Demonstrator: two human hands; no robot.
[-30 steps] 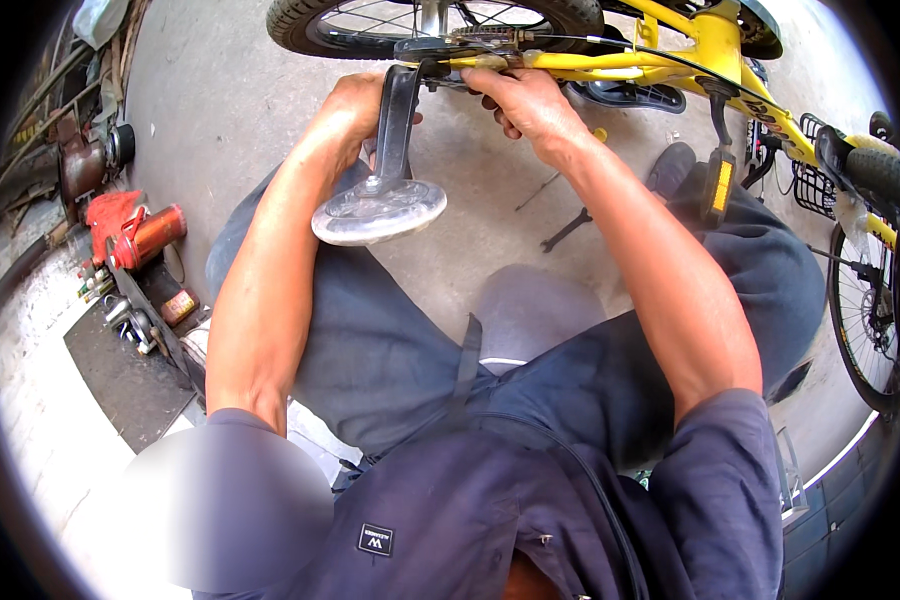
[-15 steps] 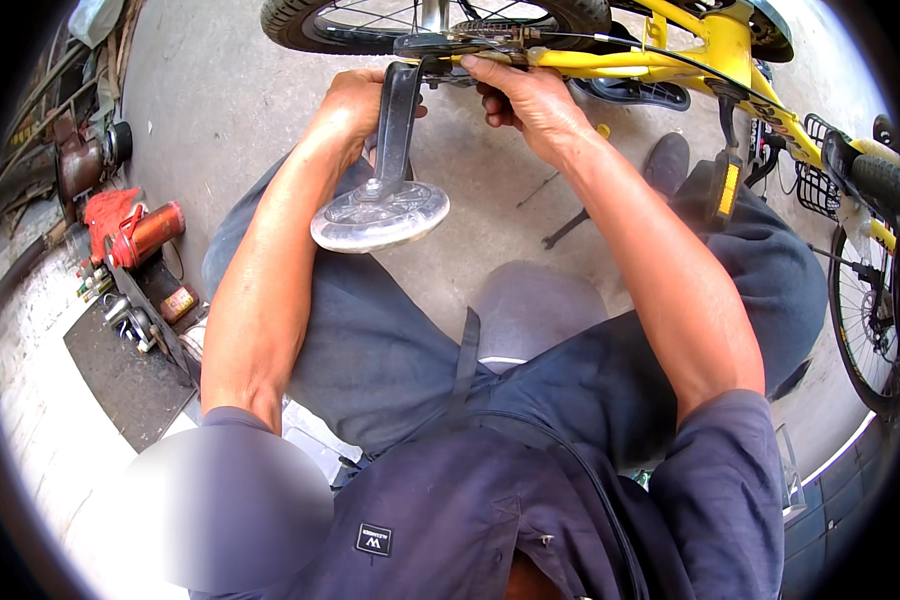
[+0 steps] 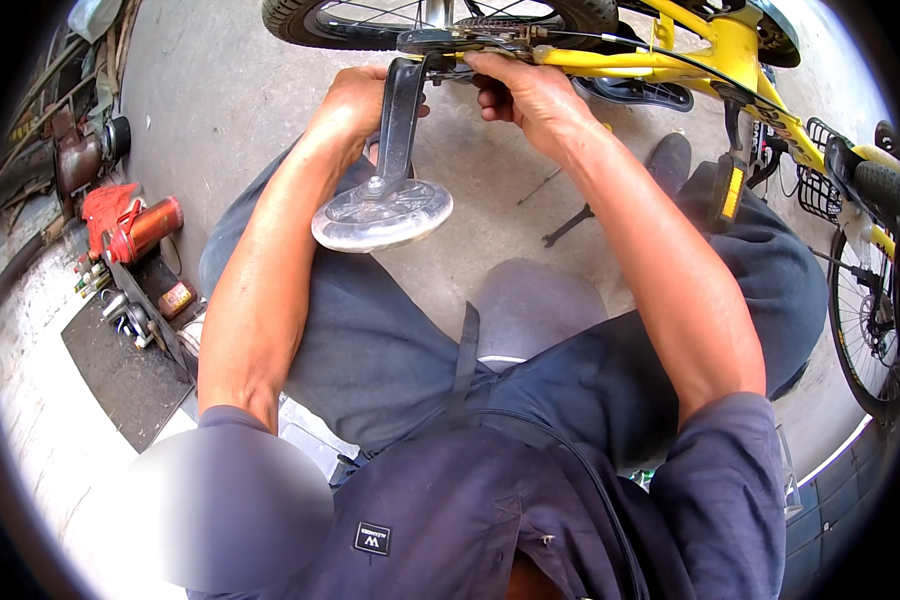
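Note:
A yellow bicycle (image 3: 630, 62) lies across the top of the view, its rear wheel (image 3: 345, 42) at the upper left. From its axle area a black training-wheel bracket (image 3: 400, 120) extends toward me, with a clear, whitish training wheel (image 3: 382, 217) at its end. My left hand (image 3: 355, 100) is at the bracket's upper end, its fingers curled and mostly hidden behind it. Right of the bracket, my right hand (image 3: 530, 95) has its thumb against the axle area and its fingers curled under; what they grip, if anything, is hidden.
A wrench (image 3: 567, 228) and a thin rod (image 3: 540, 187) lie on the concrete floor between my legs. To the left are a red-orange cylinder (image 3: 147, 228) and a dark tray (image 3: 125, 370) with metal parts. Another bicycle wheel (image 3: 863, 325) stands at the right. A pedal (image 3: 727, 195) hangs over my right knee.
The bicycle and training wheel have shifted very slightly to the right. Both hands stay at the axle area, with almost no change in their grip.

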